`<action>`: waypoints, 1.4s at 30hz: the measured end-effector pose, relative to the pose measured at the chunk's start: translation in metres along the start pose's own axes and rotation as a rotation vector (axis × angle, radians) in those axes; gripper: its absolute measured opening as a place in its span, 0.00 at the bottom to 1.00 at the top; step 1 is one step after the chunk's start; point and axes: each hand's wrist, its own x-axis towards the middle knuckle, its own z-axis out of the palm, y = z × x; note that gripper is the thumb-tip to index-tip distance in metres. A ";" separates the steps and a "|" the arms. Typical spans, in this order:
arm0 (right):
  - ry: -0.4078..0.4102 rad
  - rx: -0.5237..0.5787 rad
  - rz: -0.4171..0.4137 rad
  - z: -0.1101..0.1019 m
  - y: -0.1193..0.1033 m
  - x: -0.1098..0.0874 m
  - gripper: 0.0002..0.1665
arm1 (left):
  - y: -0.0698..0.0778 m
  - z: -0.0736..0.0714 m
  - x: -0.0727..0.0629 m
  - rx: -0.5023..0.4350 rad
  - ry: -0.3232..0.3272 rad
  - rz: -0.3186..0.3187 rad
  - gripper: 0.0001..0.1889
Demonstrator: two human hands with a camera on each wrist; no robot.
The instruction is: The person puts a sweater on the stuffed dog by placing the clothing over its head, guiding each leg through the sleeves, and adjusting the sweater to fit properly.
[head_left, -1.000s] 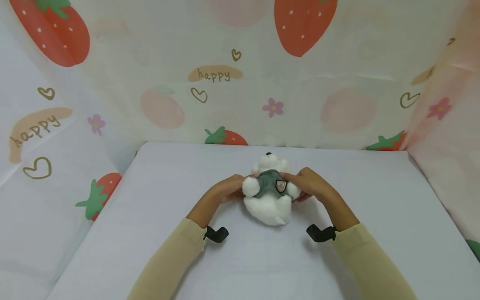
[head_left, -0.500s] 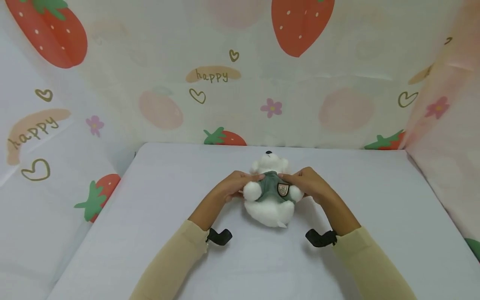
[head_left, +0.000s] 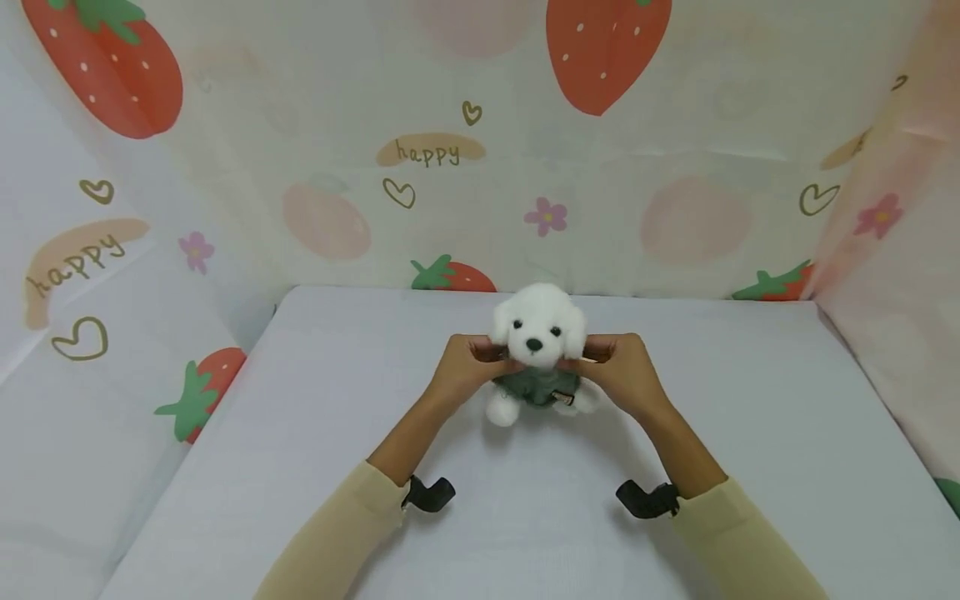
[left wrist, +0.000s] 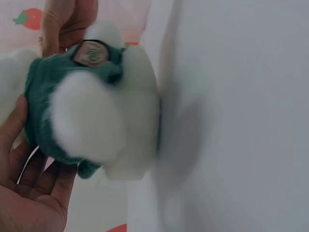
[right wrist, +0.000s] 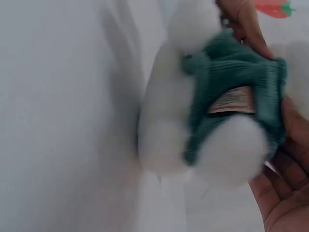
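Observation:
A white plush dog (head_left: 542, 321) with black eyes and nose faces the head camera, upright near the middle of the table. It wears a green shirt (head_left: 534, 387) with a shield-shaped badge (left wrist: 91, 52). My left hand (head_left: 467, 367) grips one side of it just below the head, thumb across the front and fingers behind. On the opposite side my right hand (head_left: 621, 368) grips it the same way. In the wrist views the toy's white bottom (right wrist: 161, 140) is close over the table, and its head is partly cut off.
The toy is on a white-covered table (head_left: 540, 533), whose far edge lies just behind it. Cloth backdrops (head_left: 600, 217) printed with strawberries, hearts and flowers rise at the back and both sides. Black wrist devices (head_left: 431, 495) hang below the sleeves.
The plush dog has been tipped from lying back, nose up, to upright with its face toward the camera. Both hands have turned with it, keeping their grip.

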 end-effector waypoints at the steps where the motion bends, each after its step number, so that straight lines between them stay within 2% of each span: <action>1: -0.001 -0.010 -0.016 0.000 0.002 -0.002 0.22 | -0.002 -0.001 -0.003 0.013 -0.016 0.025 0.18; 3: -0.011 -0.035 -0.032 0.000 0.007 -0.007 0.21 | -0.006 -0.002 -0.010 0.042 -0.054 0.070 0.18; 6: -0.043 -0.062 -0.039 -0.001 0.011 -0.016 0.19 | -0.010 -0.003 -0.020 0.136 -0.101 0.137 0.20; 10: -0.098 -0.105 -0.052 -0.004 0.015 -0.026 0.17 | -0.011 -0.004 -0.033 0.266 -0.163 0.231 0.28; 14: -0.116 -0.149 -0.108 -0.004 0.017 -0.031 0.14 | -0.011 -0.005 -0.039 0.306 -0.263 0.333 0.38; 16: -0.103 -0.170 -0.150 -0.002 0.016 -0.030 0.12 | -0.011 -0.005 -0.040 0.307 -0.300 0.363 0.41; 18: -0.080 -0.206 -0.197 0.000 0.014 -0.027 0.11 | -0.011 -0.005 -0.038 0.321 -0.315 0.378 0.42; 22: -0.075 -0.263 -0.269 0.006 0.007 -0.016 0.11 | -0.013 -0.004 -0.032 0.398 -0.307 0.413 0.39; 27: -0.147 -0.319 -0.315 0.009 -0.005 -0.004 0.13 | -0.013 -0.003 -0.026 0.492 -0.295 0.460 0.37; 32: -0.285 -0.350 -0.272 0.013 -0.014 0.003 0.10 | -0.014 -0.006 -0.024 0.562 -0.264 0.502 0.37; 35: -0.348 -0.305 -0.195 0.014 -0.020 0.003 0.09 | -0.015 -0.008 -0.025 0.605 -0.243 0.524 0.34; 39: -0.363 -0.215 -0.099 0.015 -0.026 -0.002 0.09 | -0.015 -0.010 -0.028 0.639 -0.236 0.547 0.30; 42: -0.347 -0.182 -0.082 0.014 -0.024 -0.004 0.08 | -0.014 -0.012 -0.031 0.606 -0.294 0.506 0.30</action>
